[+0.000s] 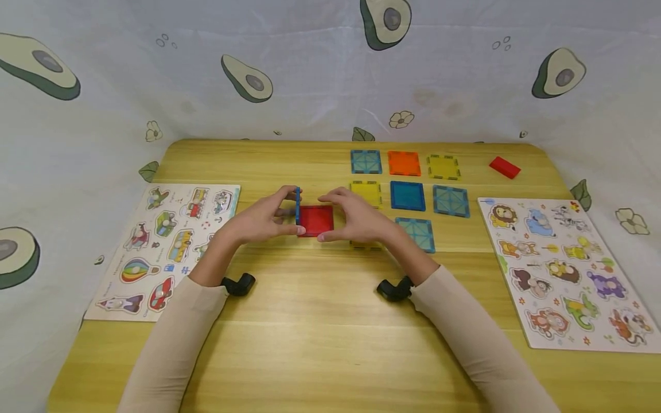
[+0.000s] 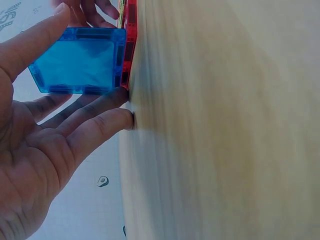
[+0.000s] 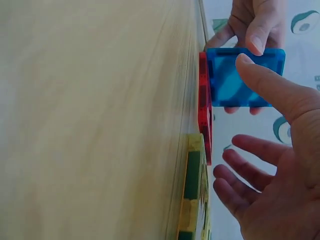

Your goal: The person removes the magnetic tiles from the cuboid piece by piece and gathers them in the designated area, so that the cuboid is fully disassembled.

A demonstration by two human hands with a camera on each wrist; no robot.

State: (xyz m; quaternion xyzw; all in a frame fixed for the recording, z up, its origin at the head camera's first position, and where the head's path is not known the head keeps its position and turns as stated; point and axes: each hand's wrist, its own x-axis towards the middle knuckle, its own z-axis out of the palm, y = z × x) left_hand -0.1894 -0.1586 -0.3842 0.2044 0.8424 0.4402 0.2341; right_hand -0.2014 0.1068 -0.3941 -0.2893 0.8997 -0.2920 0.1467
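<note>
A red square magnetic tile (image 1: 317, 221) lies flat on the table between the two hands. Along its left edge a blue magnetic tile (image 1: 298, 206) stands upright. My left hand (image 1: 258, 219) holds this blue tile, thumb at one edge and fingers at the opposite one, as the left wrist view shows on the blue tile (image 2: 80, 60). To the right of the red tile is my right hand (image 1: 361, 219), thumb and fingers spread apart with nothing gripped. In the right wrist view its thumb overlaps the blue tile (image 3: 227, 85); contact cannot be told.
Right of the hands lie several flat tiles, including an orange tile (image 1: 404, 164), a dark blue tile (image 1: 407, 195) and a pale blue tile (image 1: 416, 234) beside the right wrist. A red block (image 1: 505, 167) sits farther right. Picture puzzle boards flank the table, a vehicle board (image 1: 116, 229) and an animal board (image 1: 563, 298).
</note>
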